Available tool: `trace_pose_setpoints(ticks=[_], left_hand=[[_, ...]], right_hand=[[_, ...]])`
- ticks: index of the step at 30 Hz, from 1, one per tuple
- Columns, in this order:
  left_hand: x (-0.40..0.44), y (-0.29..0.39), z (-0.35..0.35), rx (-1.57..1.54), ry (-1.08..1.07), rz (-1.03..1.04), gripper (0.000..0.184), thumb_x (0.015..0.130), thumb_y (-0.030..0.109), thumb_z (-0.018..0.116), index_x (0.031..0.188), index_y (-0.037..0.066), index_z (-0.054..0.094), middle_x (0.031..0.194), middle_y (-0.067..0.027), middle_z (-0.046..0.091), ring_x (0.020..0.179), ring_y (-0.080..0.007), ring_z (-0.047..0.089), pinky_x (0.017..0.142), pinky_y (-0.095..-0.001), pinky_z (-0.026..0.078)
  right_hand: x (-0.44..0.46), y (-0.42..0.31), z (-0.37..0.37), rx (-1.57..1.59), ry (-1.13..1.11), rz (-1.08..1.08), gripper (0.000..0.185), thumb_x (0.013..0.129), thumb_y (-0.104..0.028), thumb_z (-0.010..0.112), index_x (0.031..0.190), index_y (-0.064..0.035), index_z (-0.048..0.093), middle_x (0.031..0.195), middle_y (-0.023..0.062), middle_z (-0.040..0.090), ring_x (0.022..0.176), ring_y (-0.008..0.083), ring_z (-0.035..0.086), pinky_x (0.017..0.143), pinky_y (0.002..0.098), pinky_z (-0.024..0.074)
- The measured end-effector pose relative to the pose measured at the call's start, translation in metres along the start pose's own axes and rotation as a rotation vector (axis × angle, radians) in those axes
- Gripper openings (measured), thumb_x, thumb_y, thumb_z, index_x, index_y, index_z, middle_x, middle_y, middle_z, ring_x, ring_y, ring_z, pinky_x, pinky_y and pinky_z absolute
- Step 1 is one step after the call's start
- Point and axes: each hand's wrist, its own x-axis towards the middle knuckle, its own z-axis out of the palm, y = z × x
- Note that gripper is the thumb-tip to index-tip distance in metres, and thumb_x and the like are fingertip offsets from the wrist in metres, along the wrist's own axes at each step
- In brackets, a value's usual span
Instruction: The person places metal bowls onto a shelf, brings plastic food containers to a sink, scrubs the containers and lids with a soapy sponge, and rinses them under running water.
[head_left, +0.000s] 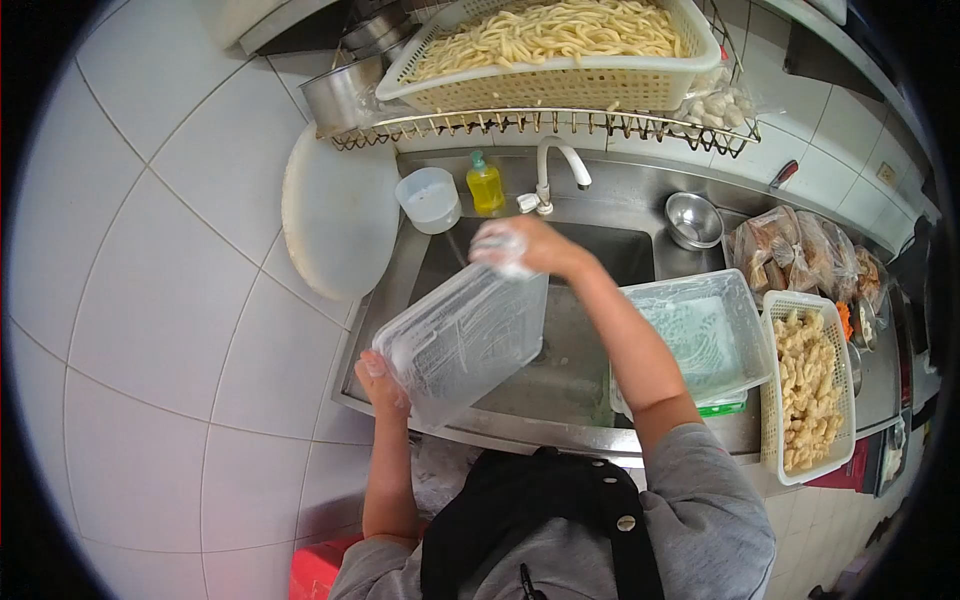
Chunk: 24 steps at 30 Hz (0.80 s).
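A clear plastic container (pixel 460 340), streaked with white suds, is held tilted over the steel sink (pixel 580 385). My left hand (pixel 382 382) grips its lower left edge, fingers closed round the rim. At the container's upper end, my right hand (pixel 522 247) is closed on a white, foamy sponge (pixel 503 250) pressed against the edge. The hand is slightly blurred, and the sponge's full shape is hidden by suds and fingers. Behind the right hand stands the white faucet (pixel 545 180).
To the right, a soapy clear tub (pixel 700 335) rests on the sink's edge beside a basket of ginger-like pieces (pixel 808 390). A yellow soap bottle (pixel 485 185), a plastic tub (pixel 428 200) and a metal bowl (pixel 694 220) line the back. Above hangs a rack (pixel 540 122) with a noodle basket (pixel 560 85).
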Motion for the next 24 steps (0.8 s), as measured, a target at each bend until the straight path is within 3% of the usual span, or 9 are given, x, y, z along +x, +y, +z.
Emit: trace_pose_setpoints(ticks=[3,5,7,9,13,15,16,21,24], left_hand=[[0.003,-0.009,-0.017,-0.043,-0.088,0.06,0.055,0.085,0.059,0.058,0.097,0.007,0.047,0.087,-0.0004,0.051,0.083,-0.0118,0.05,0.076,-0.0293,0.044],[0.026,-0.01,-0.034,-0.055,-0.253,-0.042,0.056,0.082,0.057,0.064,0.099,0.006,0.05,0.087,-0.001,0.054,0.084,-0.0129,0.053,0.076,-0.0307,0.045],[0.052,0.005,-0.031,-0.063,-0.435,-0.146,0.057,0.078,0.056,0.069,0.102,0.006,0.053,0.088,-0.0016,0.057,0.086,-0.014,0.056,0.076,-0.032,0.046],[0.062,0.055,-0.01,0.69,-0.894,-0.094,0.053,0.071,0.042,0.078,0.105,0.006,0.059,0.09,-0.0081,0.063,0.082,-0.0181,0.062,0.071,-0.0336,0.048],[0.022,0.062,0.074,1.078,-0.864,0.172,0.053,0.064,0.028,0.083,0.105,0.002,0.062,0.092,-0.0099,0.068,0.08,-0.0194,0.066,0.07,-0.0338,0.05],[0.018,0.018,0.077,0.774,-0.519,0.402,0.035,0.062,0.027,0.081,0.077,0.002,0.062,0.067,-0.0128,0.061,0.06,-0.0292,0.061,0.057,-0.0351,0.047],[0.02,0.015,0.076,0.78,-0.449,0.451,0.038,0.06,0.029,0.084,0.067,0.002,0.059,0.054,-0.0077,0.054,0.049,-0.023,0.055,0.05,-0.034,0.043],[0.01,0.061,0.075,0.699,-0.322,0.311,0.036,0.062,0.023,0.086,0.069,0.003,0.058,0.056,0.0021,0.045,0.05,-0.0082,0.039,0.046,-0.0261,0.034],[0.016,0.079,0.056,0.567,-0.211,0.239,0.032,0.062,0.018,0.087,0.073,0.003,0.06,0.06,0.0073,0.042,0.053,-0.0044,0.033,0.046,-0.023,0.03]], right_hand=[[-0.009,0.036,-0.017,0.075,0.004,0.105,0.04,0.082,-0.043,0.069,0.09,-0.0047,0.067,0.075,0.0079,0.065,0.068,0.0182,0.06,0.066,0.031,0.0473],[-0.016,0.031,-0.017,0.005,-0.078,0.374,0.041,0.081,-0.045,0.07,0.09,-0.0048,0.067,0.073,0.0093,0.064,0.066,0.0186,0.058,0.066,0.032,0.0468],[-0.017,0.023,-0.012,-0.059,-0.057,0.288,0.043,0.08,-0.048,0.067,0.087,-0.0058,0.067,0.071,0.0119,0.064,0.068,0.0242,0.062,0.067,0.0348,0.048],[-0.015,-0.01,0.0,-0.437,-0.094,0.13,0.041,0.082,-0.049,0.064,0.085,-0.0084,0.066,0.073,0.0129,0.066,0.07,0.0317,0.064,0.064,0.0381,0.0482],[0.006,-0.047,0.06,-0.6,-0.073,-0.041,0.04,0.083,-0.05,0.06,0.08,-0.0105,0.063,0.068,0.0135,0.064,0.072,0.0374,0.063,0.061,0.0456,0.0471],[0.01,-0.061,0.07,-0.635,-0.073,-0.059,0.038,0.085,-0.047,0.06,0.081,-0.0092,0.064,0.073,0.0147,0.065,0.073,0.0385,0.062,0.064,0.0436,0.0485],[0.011,-0.061,0.063,-0.639,-0.068,-0.056,0.038,0.085,-0.047,0.06,0.081,-0.0092,0.064,0.073,0.0147,0.065,0.073,0.0385,0.062,0.064,0.0436,0.0485],[0.016,-0.01,0.019,0.253,-0.049,-0.007,0.038,0.086,-0.04,0.063,0.102,-0.0055,0.068,0.095,0.0119,0.069,0.092,0.0257,0.065,0.086,0.035,0.0488],[0.004,0.022,-0.014,0.167,0.086,0.184,0.048,0.085,-0.044,0.064,0.11,-0.0026,0.065,0.095,0.0085,0.069,0.088,0.018,0.064,0.083,0.031,0.0493]])
